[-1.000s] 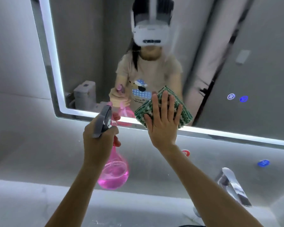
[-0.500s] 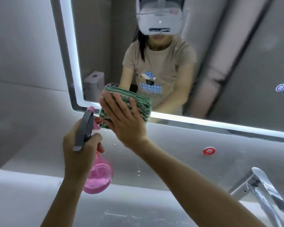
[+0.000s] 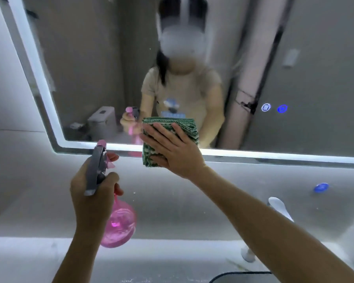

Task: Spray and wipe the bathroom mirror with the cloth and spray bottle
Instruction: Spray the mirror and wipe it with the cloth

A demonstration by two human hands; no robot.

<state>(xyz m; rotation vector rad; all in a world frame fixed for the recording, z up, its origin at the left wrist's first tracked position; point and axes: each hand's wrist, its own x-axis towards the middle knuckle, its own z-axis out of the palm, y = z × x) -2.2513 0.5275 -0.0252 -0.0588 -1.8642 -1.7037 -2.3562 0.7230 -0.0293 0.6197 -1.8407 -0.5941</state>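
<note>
Here I see a faucet near right and a blue sticker on the wall. My right hand, fingers spread, presses the green cloth flat on the mirror at its lit lower edge; my left hand is clenched round the pink spray bottle, nearer and left.

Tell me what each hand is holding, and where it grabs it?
The left hand holds the pink spray bottle by its neck, under the grey trigger head. The right hand presses flat on the green cloth against the mirror.
</note>
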